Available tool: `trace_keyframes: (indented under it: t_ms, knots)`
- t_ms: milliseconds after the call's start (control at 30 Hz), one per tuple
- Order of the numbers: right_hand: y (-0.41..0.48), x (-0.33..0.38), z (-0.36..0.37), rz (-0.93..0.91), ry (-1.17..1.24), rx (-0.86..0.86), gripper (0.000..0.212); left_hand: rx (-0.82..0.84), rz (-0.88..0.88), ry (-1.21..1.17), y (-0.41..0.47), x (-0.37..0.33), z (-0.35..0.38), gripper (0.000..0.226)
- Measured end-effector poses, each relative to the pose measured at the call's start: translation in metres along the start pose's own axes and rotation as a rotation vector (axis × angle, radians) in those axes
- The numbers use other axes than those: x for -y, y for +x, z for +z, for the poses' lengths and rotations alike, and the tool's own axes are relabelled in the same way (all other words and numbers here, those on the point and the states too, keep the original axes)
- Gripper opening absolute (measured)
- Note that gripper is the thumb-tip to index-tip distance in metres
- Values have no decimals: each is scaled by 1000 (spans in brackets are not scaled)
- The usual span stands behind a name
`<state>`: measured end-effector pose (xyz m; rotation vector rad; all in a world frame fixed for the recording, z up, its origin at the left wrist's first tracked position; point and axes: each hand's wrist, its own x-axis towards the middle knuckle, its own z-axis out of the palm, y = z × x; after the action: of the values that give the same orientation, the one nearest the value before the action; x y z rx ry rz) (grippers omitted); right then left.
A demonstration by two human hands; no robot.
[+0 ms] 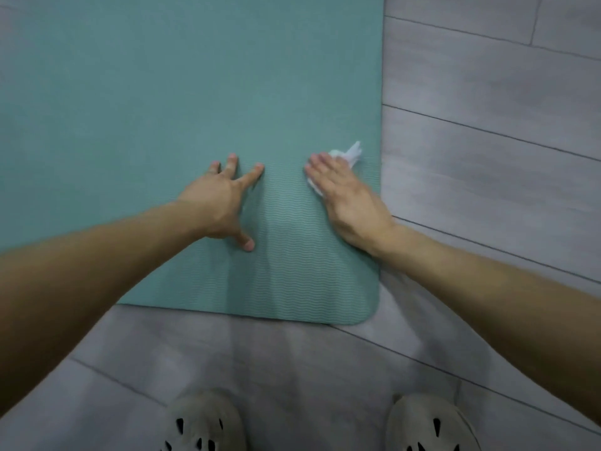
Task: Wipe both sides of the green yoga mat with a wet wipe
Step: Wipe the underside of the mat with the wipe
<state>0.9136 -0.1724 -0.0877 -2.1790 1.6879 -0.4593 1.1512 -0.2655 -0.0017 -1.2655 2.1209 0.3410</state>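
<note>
Nearest, two shoes [201, 424] are standing on the grey floor [487, 157], just short of the green yoga mat's [162, 92] near edge. The floor is looking smooth, so a hard stroke is likely risking the mat sliding or its near right corner lifting.

On the mat's near end, the left hand [224, 200] is pressing flat with fingers spread and holding nothing. It is probably bracing the mat. If that pressure is eased during a stroke, the mat may be creeping.

Toward the mat's right edge, the right hand [348, 196] is lying flat with straight fingers, pinning the wet wipe [349, 154] against the mat rather than gripping it. The wipe is sitting bunched under the fingers, poking out past the fingertips and beside the index finger. Being only pinned, it could be slipping free or dragging off the mat's right edge onto the floor.

Farther on, the mat is stretching away bare. The underside is hidden and evidently waiting for its turn.
</note>
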Motion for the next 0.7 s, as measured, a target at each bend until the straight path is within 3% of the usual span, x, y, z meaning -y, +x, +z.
trace_keyframes:
  t_ms: [100, 167, 300, 367, 467, 567, 700]
  knots:
    - [-27, 51, 27, -343, 96, 198, 54, -11, 18, 72, -3, 1, -2, 164]
    - [-22, 46, 17, -422, 85, 240, 54, -15, 40, 98, -5, 2, -4, 164]
    - [22, 8, -36, -253, -62, 194, 53, -4, 67, 118, -9, 0, -9, 161]
    - [36, 3, -52, -210, -149, 295, 53, -4, 78, 113, -11, -2, -11, 160]
    - [36, 4, -63, -154, -221, 452, 76, -21, 74, 107, -12, -3, -10, 159]
    - [37, 0, -58, -171, -278, 378, 68, -33, 76, 103, -10, -2, -8, 161]
    - [39, -1, -33, -64, -282, 247, 66, -74, 91, 101, -8, -2, -3, 162]
